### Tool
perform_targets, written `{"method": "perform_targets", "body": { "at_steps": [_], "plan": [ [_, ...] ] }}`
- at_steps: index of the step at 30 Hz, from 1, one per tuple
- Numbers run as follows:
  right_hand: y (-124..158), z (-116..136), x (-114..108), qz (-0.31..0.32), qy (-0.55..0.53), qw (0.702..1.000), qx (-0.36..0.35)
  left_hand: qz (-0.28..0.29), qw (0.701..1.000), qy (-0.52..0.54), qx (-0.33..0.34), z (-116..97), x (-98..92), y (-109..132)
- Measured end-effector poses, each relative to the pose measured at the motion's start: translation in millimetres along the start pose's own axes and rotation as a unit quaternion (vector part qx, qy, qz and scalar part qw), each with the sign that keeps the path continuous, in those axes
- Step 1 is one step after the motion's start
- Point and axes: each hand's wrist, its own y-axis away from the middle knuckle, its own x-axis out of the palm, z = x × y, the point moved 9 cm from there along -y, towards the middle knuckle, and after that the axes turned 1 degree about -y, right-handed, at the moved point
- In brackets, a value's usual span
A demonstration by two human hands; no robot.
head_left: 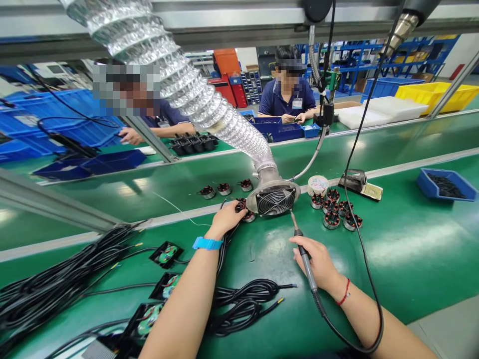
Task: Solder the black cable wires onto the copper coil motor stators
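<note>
My right hand grips a soldering iron, its tip pointing up toward the round fan-fronted fume extractor nozzle. My left hand, with a blue band on its wrist, reaches to the nozzle's left side. Its fingers close on a small round motor with copper windings; another motor sits right beside it. Black cables run under my left forearm. A cluster of similar motors stands right of the nozzle, next to a round white tub.
A silver flexible duct hangs down to the nozzle. Bundled black cables and black housings with green boards lie left. A soldering iron stand and blue bin are right. Two people sit across the bench.
</note>
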Motion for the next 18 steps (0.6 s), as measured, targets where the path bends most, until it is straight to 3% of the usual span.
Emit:
{"method": "perform_targets", "body": {
  "at_steps": [18],
  "plan": [
    [1.8,-4.9,-8.7,-0.012,0.0,1.0,0.007,-0.019,1.0,0.023,-0.009,-3.0,-0.7,1.4]
  ]
}}
